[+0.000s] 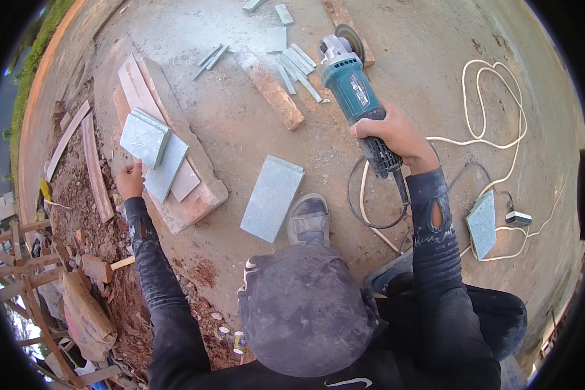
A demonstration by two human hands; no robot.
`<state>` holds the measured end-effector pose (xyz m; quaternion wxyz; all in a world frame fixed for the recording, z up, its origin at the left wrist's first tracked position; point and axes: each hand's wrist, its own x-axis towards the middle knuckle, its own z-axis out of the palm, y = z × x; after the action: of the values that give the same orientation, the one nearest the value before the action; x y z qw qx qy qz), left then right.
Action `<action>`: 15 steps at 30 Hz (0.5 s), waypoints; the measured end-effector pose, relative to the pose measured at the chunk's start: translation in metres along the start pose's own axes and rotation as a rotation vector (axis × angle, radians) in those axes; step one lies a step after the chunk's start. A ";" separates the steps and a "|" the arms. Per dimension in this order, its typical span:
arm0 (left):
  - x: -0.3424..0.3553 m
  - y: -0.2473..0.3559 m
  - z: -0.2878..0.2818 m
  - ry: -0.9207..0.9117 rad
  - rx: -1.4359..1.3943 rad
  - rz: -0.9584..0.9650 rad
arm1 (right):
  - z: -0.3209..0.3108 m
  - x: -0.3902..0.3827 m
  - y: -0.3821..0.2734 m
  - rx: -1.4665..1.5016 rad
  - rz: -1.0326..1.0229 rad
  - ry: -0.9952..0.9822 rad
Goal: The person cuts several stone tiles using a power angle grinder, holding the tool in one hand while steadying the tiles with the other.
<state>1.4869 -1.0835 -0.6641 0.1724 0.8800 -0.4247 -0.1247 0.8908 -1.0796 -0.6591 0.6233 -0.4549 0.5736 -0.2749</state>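
My right hand (pixel 390 133) grips the teal angle grinder (pixel 348 84) by its dark body, its disc pointing up toward the top of the view. My left hand (pixel 132 177) has curled fingers at the lower corner of a stack of pale green stone tiles (pixel 144 136), pinching the edge. The stack and another tile (pixel 169 166) lie on pinkish boards atop a long stone slab (pixel 198 201). A loose rectangular tile (pixel 270 195) lies on the dusty ground beside my sandalled foot.
Cut strips (pixel 296 62) and a worn plank (pixel 270 88) lie ahead. Looped cable (pixel 520 117), a power strip (pixel 519 218) and more tiles (pixel 480 224) are at right. Rubble (pixel 78 169), timber scraps and a sack (pixel 84 318) line the left.
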 end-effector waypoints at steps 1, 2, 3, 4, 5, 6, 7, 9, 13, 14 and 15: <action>-0.031 0.015 0.015 0.232 0.045 0.261 | -0.003 -0.003 -0.003 -0.026 0.008 0.016; -0.067 0.038 0.029 0.244 -0.134 0.322 | -0.008 -0.005 -0.003 -0.030 0.006 0.017; -0.109 0.063 0.044 0.149 -0.263 0.411 | -0.012 -0.006 0.002 -0.015 0.001 0.036; -0.156 0.089 0.059 0.017 -0.212 0.449 | -0.015 -0.008 0.007 0.003 -0.002 0.052; -0.196 0.104 0.073 -0.127 -0.164 0.487 | -0.014 -0.007 0.010 0.026 -0.015 0.053; -0.228 0.107 0.091 -0.259 -0.075 0.511 | -0.012 -0.005 0.011 0.034 -0.020 0.045; -0.251 0.098 0.112 -0.263 0.038 0.634 | -0.011 -0.001 0.013 0.040 -0.027 0.040; -0.288 0.083 0.149 -0.251 0.171 0.657 | -0.008 0.000 0.013 0.043 -0.041 0.043; -0.299 0.075 0.172 -0.268 0.208 0.509 | -0.006 -0.004 0.013 0.065 -0.041 0.042; -0.297 0.076 0.172 -0.273 0.196 0.514 | -0.007 -0.004 0.013 0.075 -0.041 0.035; -0.297 0.077 0.172 -0.277 0.184 0.519 | -0.008 -0.005 0.015 0.075 -0.048 0.044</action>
<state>1.1895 -0.9277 -0.7677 0.0587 0.7286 -0.6643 -0.1563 0.8790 -1.0707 -0.6689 0.6204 -0.4385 0.5656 -0.3209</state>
